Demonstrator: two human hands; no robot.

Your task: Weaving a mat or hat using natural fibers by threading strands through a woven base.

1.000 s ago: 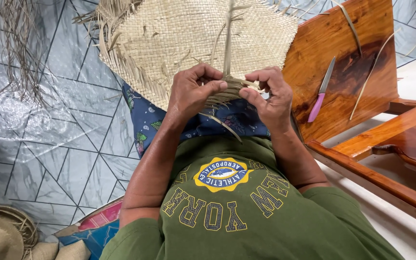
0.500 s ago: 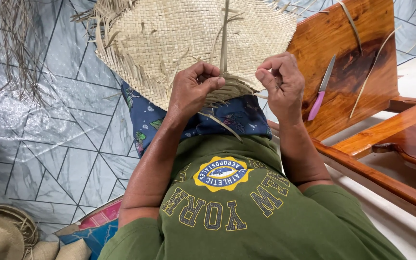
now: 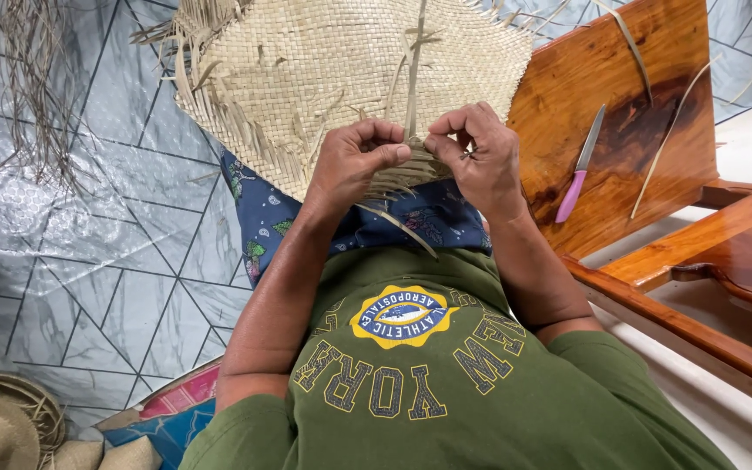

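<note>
A pale woven straw mat (image 3: 332, 70) lies over my lap, with loose strips fringing its left and near edges. My left hand (image 3: 354, 165) pinches the mat's near edge, fingers curled over the strips. My right hand (image 3: 480, 157) grips a straw strip (image 3: 412, 78) that stands up from the same edge, right beside my left thumb. Both hands nearly touch at the weave's edge. Under them is blue patterned cloth (image 3: 289, 218) on my lap.
A pink-handled knife (image 3: 578, 170) lies on a tilted wooden board (image 3: 646, 113) to the right, with thin straw strips on it. Wooden furniture (image 3: 724, 261) runs along the right. Loose straw (image 3: 32, 87) lies far left on the patterned floor sheet. Woven hats (image 3: 2, 426) sit bottom left.
My right hand rose pulling a strip half a second ago, then came back left and down to meet my left hand at the mat's edge. The left hand stayed in place.
</note>
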